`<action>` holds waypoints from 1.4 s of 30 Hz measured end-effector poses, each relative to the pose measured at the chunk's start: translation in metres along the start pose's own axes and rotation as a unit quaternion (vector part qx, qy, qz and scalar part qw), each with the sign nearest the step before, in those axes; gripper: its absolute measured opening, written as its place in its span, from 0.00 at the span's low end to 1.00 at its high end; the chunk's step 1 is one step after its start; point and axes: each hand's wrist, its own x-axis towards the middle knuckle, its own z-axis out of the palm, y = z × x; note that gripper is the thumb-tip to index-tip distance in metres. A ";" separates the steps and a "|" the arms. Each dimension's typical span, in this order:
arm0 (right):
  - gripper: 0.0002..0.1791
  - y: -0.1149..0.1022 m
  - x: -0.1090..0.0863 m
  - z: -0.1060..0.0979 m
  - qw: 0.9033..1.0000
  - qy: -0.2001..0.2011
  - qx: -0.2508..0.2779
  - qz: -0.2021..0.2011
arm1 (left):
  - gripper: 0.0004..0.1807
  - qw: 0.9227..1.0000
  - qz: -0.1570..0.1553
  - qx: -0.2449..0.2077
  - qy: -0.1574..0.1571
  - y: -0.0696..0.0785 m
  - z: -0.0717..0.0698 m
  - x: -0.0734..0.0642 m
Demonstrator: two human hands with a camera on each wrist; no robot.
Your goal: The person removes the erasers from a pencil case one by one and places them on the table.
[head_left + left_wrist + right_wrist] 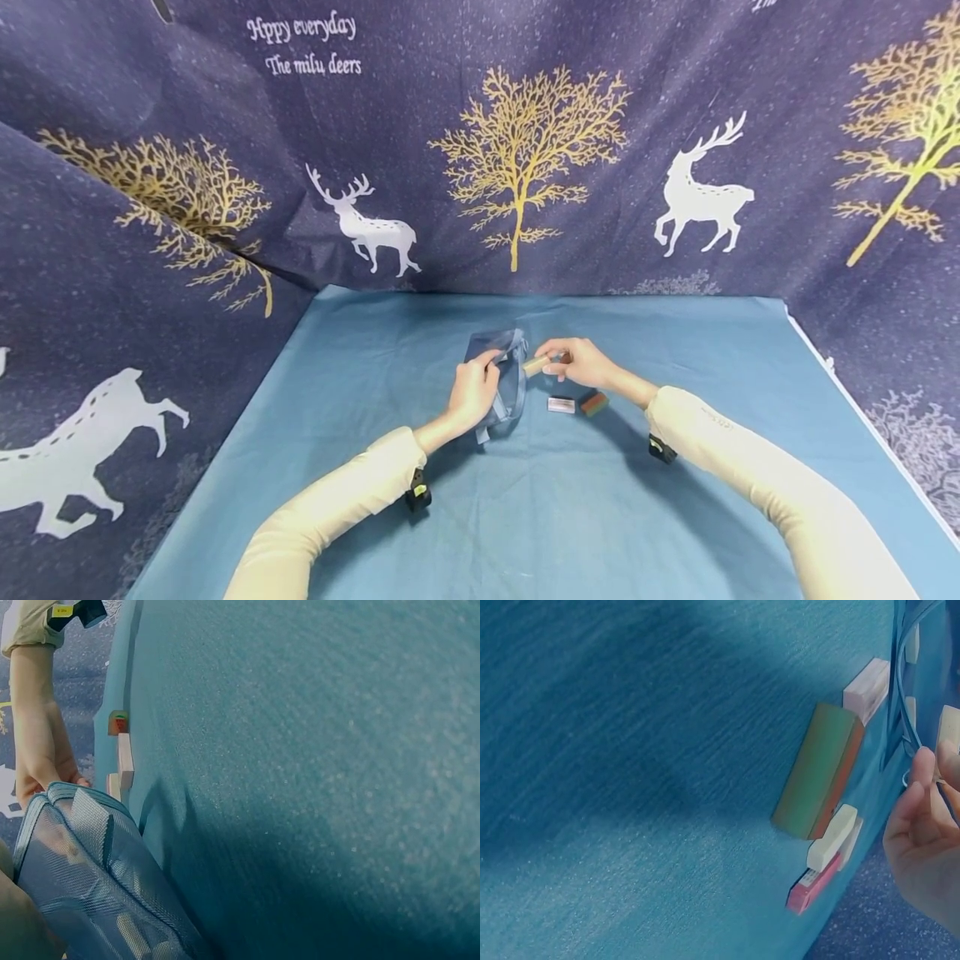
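Observation:
A blue mesh zipper pouch [513, 392] lies near the table's middle, its zipped edge facing right. My left hand [472, 390] grips its upper side, thumb on top. Between thumb and fingers of my right hand [583, 363] is a beige eraser [536, 367], right at the pouch's mouth. Pale pieces [133, 934] show through the mesh in the left wrist view. Below my right hand lie a white eraser [561, 405] and a green-and-orange eraser [594, 404]. A cream eraser [832, 838] and a pink one [814, 885], visible in the right wrist view, sit beyond these.
A blue cloth [600, 517] covers the table. Dark blue curtains [480, 167] printed with deer and trees hang behind it and along both sides. Each sleeve has a small black camera [418, 492] under its cuff.

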 end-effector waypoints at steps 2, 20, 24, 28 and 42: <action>0.14 0.001 0.000 -0.001 1.000 0.003 0.000 0.002 | 0.20 1.000 -0.002 0.003 -0.002 0.001 -0.001 0.000; 0.13 0.006 -0.005 -0.013 0.999 0.023 -0.029 0.005 | 0.21 1.000 -0.007 -0.001 -0.005 0.001 0.000 0.000; 0.13 0.007 -0.006 -0.015 0.999 0.025 -0.023 0.010 | 0.21 1.000 -0.005 -0.004 -0.012 0.000 0.001 -0.001; 0.14 0.008 -0.006 -0.017 0.999 0.026 -0.019 0.019 | 0.21 1.000 0.002 -0.006 -0.016 -0.002 0.002 -0.001; 0.13 0.019 -0.007 -0.024 0.996 0.067 -0.041 0.049 | 0.21 1.000 0.013 -0.014 -0.024 0.000 0.003 -0.004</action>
